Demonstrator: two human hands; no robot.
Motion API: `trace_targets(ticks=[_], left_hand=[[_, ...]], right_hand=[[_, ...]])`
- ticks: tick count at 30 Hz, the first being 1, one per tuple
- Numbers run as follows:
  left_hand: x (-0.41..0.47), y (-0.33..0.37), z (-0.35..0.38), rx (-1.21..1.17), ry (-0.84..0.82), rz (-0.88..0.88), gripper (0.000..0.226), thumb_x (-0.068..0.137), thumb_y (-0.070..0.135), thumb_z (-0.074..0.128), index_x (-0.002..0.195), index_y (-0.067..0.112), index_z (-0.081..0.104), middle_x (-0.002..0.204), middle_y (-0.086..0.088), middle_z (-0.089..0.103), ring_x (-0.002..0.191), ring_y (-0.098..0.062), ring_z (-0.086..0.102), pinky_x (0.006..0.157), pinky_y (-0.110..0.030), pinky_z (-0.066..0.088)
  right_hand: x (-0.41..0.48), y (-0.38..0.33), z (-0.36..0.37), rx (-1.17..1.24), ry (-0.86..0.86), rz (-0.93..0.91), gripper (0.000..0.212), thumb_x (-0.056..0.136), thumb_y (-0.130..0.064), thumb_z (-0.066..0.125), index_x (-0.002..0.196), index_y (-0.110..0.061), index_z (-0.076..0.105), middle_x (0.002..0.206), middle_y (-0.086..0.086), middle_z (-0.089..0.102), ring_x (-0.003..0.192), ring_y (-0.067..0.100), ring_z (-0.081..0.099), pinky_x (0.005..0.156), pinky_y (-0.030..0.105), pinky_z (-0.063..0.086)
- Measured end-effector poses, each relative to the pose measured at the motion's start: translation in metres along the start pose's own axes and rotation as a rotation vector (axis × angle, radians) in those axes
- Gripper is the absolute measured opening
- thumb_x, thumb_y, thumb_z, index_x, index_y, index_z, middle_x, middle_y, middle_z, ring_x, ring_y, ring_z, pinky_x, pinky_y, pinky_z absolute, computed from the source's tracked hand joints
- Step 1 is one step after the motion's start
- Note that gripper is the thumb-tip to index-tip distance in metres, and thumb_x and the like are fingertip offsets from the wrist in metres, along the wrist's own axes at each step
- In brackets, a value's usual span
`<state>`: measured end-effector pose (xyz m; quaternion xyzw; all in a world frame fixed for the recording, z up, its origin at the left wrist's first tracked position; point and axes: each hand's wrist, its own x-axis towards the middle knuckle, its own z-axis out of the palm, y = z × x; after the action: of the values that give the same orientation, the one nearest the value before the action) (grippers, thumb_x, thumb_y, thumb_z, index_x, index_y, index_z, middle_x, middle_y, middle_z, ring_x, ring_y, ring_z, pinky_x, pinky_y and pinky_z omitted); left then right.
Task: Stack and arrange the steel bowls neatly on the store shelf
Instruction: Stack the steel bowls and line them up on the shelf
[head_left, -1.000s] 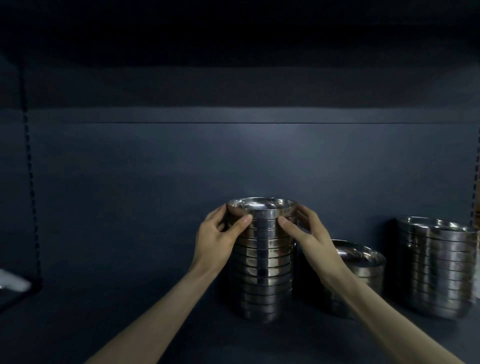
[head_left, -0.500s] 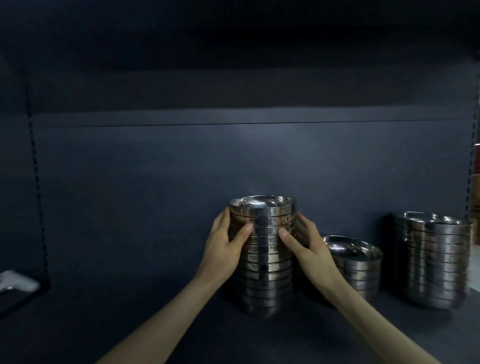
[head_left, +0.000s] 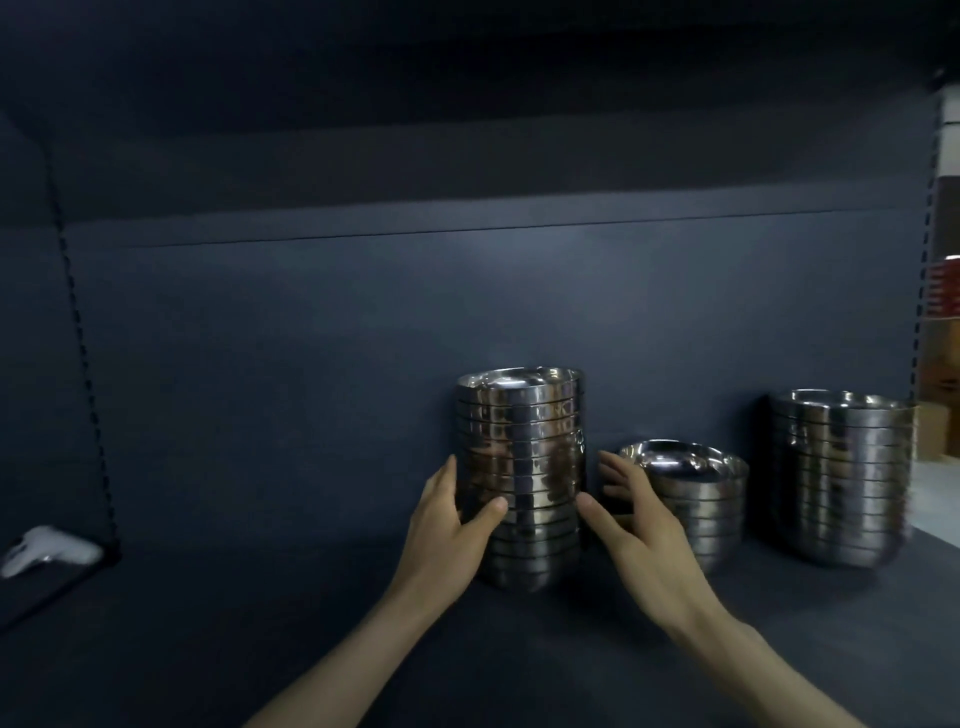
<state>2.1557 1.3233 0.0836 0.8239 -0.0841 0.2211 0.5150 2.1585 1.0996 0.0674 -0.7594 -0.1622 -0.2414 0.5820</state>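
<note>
The left hand holds the left side of the tall stack of bowls, with its thumb on the front. The right hand is open with fingers spread, just beside the right side. I cannot tell if it touches. The stack stands straight up between both hands on the shelf.

On shelf, before back panel, left to right: centre stack of steel bowls; short stack just beside; right stack well apart; left hand on centre stack's left side; right hand between centre stack and short stack.
</note>
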Motion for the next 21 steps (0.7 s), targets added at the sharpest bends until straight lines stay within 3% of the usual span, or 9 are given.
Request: trace_targets(ticks=[2,4,7,9,12,15,18,21], left_hand=[[-0.006,-0.006,0.003,-0.003,0.002,-0.072,0.093,0.098,0.035,0.074,0.17,0.024,0.016,0.17,0.007,0.028,0.152,-0.014,0.037,0.126,-0.043,0.036],[-0.015,-0.01,0.006,-0.043,0.02,-0.131,0.095,0.096,0.028,0.077,0.17,0.026,0.016,0.168,0.006,0.032,0.149,-0.014,0.041,0.121,-0.038,0.039],[-0.031,-0.016,0.013,-0.132,0.052,-0.198,0.079,0.093,0.017,0.078,0.16,0.03,0.037,0.152,0.012,0.049,0.132,-0.008,0.054,0.107,-0.03,0.044],[-0.039,-0.021,0.019,-0.147,0.041,-0.222,0.058,0.092,0.012,0.078,0.141,0.034,0.055,0.138,0.013,0.06,0.12,-0.004,0.061,0.096,-0.024,0.048],[-0.047,-0.021,0.031,-0.155,-0.021,-0.237,0.043,0.093,0.009,0.076,0.126,0.035,0.063,0.125,0.016,0.066,0.111,-0.001,0.065,0.087,-0.018,0.048],[-0.047,-0.012,0.051,-0.151,-0.157,-0.252,0.036,0.094,0.008,0.072,0.123,0.029,0.072,0.119,0.014,0.075,0.108,0.001,0.069,0.09,-0.016,0.051],[-0.046,0.006,0.078,-0.172,-0.299,-0.258,0.055,0.087,0.021,0.077,0.141,0.025,0.065,0.131,0.016,0.069,0.121,0.0,0.064,0.099,-0.019,0.049],[-0.042,0.021,0.107,-0.187,-0.381,-0.258,0.088,0.073,0.034,0.075,0.157,0.022,0.049,0.149,0.013,0.057,0.133,-0.003,0.057,0.099,-0.016,0.044]], right_hand=[[-0.009,0.011,-0.011,-0.029,0.04,0.01,0.047,0.1,-0.032,0.073,0.141,-0.045,0.054,0.134,-0.03,0.061,0.128,0.0,0.058,0.109,0.031,0.048],[-0.017,0.023,-0.024,-0.043,0.078,0.034,0.046,0.099,-0.026,0.075,0.14,-0.037,0.059,0.134,-0.019,0.066,0.125,0.004,0.062,0.111,0.035,0.049],[-0.028,0.038,-0.048,-0.081,0.127,0.064,0.04,0.097,-0.018,0.077,0.129,-0.038,0.064,0.12,-0.014,0.074,0.114,0.008,0.069,0.103,0.034,0.055],[-0.033,0.046,-0.064,-0.096,0.174,0.085,0.039,0.095,-0.012,0.077,0.124,-0.036,0.066,0.114,-0.013,0.076,0.105,0.008,0.071,0.098,0.034,0.057],[-0.031,0.053,-0.086,-0.08,0.265,0.125,0.04,0.095,-0.009,0.076,0.126,-0.032,0.064,0.118,-0.011,0.074,0.105,0.009,0.07,0.104,0.044,0.055],[-0.018,0.059,-0.102,-0.044,0.336,0.144,0.047,0.095,-0.01,0.076,0.135,-0.026,0.057,0.128,-0.002,0.067,0.112,0.014,0.066,0.105,0.043,0.053],[-0.002,0.072,-0.11,-0.049,0.326,0.197,0.066,0.093,-0.015,0.081,0.149,-0.021,0.048,0.146,0.005,0.052,0.118,0.017,0.058,0.108,0.041,0.049],[0.004,0.087,-0.111,-0.017,0.278,0.247,0.075,0.092,-0.016,0.083,0.155,-0.02,0.044,0.151,0.005,0.052,0.128,0.018,0.056,0.118,0.048,0.046]])
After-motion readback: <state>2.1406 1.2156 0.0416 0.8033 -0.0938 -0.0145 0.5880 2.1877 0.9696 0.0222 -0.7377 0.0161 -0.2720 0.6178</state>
